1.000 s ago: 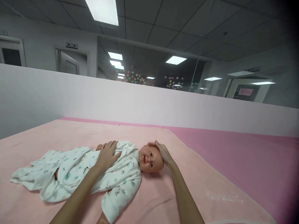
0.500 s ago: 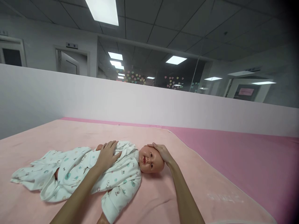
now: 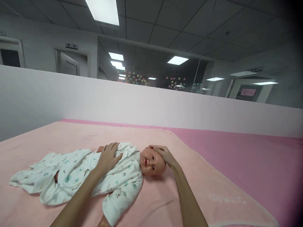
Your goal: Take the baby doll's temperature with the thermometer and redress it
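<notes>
A baby doll [image 3: 153,162] lies on its back on a peach blanket [image 3: 201,186], its head to the right. It wears white printed clothes [image 3: 123,179] with green and grey motifs. My left hand [image 3: 109,159] rests flat on the doll's chest and belly, fingers stretched out and thumb apart. Against the top of the doll's head lies my right hand [image 3: 164,154], its fingers extended along the far side of the head. One of the doll's hands [image 3: 100,149] shows beyond my left hand, and the other [image 3: 104,221] pokes from the near sleeve.
A pink mat [image 3: 236,151] extends under the blanket to the right. Behind it runs a low white partition [image 3: 142,104]. Past that are a glass wall with heart stickers [image 3: 175,82] and a partly open door [image 3: 69,64].
The fingers of my right hand have shifted very slightly over the doll's head. My left hand stays on the doll's chest, and the view has moved a touch.
</notes>
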Demonstrator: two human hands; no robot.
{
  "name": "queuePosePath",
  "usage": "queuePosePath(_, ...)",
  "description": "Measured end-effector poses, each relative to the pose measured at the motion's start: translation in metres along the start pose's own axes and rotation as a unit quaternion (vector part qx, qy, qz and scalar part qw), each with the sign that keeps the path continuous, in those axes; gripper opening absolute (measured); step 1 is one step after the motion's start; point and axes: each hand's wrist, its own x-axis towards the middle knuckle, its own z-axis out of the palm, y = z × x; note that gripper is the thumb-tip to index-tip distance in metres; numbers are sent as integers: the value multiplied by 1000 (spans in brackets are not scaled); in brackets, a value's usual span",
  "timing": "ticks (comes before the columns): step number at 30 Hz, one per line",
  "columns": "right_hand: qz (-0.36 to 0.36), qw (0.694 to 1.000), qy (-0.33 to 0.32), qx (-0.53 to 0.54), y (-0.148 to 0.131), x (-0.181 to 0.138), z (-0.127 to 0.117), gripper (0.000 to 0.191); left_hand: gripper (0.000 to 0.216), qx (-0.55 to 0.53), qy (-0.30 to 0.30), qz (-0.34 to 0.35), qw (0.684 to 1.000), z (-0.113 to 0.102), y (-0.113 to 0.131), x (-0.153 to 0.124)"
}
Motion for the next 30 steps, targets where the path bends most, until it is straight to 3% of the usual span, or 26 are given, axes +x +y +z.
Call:
queuePosePath(12, -28, 999, -4, -28, -8, -4, 3, 39, 45, 2, -11, -7, 1000, -5, 4, 0)
queuePosePath(18, 20, 1000, -5, -20, -6, -3, 3, 35, 44, 0, -6, -1, 1000, -4, 4, 0)
queuePosePath(30, -12, 998, -38, -46, -16, -8, 4, 25, 45, 3, -16, -7, 1000, -5, 5, 0)
